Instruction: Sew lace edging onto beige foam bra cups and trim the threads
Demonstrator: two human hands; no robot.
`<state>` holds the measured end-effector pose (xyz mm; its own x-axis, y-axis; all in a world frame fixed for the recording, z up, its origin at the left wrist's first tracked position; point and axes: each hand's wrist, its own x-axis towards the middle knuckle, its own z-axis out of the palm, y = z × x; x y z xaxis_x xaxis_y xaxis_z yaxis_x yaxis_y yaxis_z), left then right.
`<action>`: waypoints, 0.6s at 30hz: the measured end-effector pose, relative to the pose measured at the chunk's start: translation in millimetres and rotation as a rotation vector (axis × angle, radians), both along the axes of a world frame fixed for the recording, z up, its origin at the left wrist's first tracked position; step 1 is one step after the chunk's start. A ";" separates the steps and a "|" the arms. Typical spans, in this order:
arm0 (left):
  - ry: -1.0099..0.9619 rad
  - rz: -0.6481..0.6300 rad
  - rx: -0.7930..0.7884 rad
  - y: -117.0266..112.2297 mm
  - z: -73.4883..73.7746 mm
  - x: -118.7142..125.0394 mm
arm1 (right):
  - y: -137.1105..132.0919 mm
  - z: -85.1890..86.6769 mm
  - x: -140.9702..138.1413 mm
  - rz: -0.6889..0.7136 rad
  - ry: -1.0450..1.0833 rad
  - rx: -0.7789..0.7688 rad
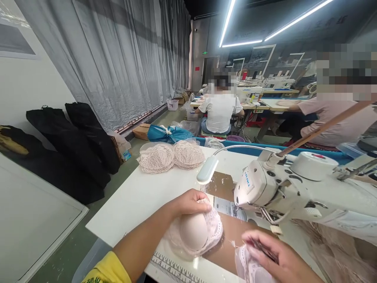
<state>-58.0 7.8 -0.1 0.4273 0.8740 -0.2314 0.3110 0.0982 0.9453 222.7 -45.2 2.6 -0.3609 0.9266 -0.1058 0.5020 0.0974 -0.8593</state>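
My left hand (190,202) is closed on the top edge of a pale pink lace bra cup (194,232), thumb pressed over the lace. The cup's smooth beige inner side faces up above the table. To the right, my right hand (272,251) is curled around small dark metal thread snips (265,249). Under its fingers is a second lace-edged bra cup (250,265), partly hidden by the hand and cut off by the frame's lower edge. Short loose threads show between the two cups.
A white sewing machine (262,184) stands to the right, with a lamp (207,169) beside its head. Stacked lace cups (173,155) lie at the table's far left. Sheer brown fabric (326,243) lies under the machine arm. Two people sit at tables ahead.
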 end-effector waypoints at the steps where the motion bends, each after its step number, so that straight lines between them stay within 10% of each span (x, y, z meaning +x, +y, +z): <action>1: -0.031 -0.016 -0.003 -1.6 0.7 1.9 | 4.1 0.2 -9.6 -0.049 0.034 -0.043; 18: 0.162 -0.213 0.295 -14.6 15.8 16.5 | 11.6 -6.2 -55.4 0.112 0.138 -0.024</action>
<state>-41.5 -6.8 15.7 0.5844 0.8090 -0.0628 0.4427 -0.2529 0.8603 167.2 -33.6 -3.6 -0.4746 0.8775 -0.0694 0.3660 0.1250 -0.9222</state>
